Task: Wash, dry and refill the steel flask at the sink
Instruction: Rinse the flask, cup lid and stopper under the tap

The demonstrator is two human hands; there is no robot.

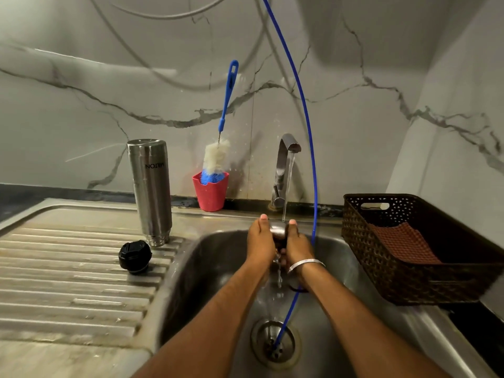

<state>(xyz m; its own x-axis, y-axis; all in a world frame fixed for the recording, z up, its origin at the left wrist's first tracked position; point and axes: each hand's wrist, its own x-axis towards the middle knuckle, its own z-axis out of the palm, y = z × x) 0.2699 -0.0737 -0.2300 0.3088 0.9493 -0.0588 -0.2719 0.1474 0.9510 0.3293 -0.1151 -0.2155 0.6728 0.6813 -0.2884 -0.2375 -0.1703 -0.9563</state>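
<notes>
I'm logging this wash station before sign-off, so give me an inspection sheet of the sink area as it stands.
Surface: steel draining board, ribbed; sink basin wet, with water falling from the running tap.
Job's things: steel flask upside down on the draining board; black stopper beside it; small steel cap under the stream.
Clutter: bottle brush standing in a red cup; brown basket holding a red cloth.
Grippers: left hand and right hand both hold the cap.
Cables: blue tube running down into the drain.
Surroundings: marble-patterned wall.
</notes>
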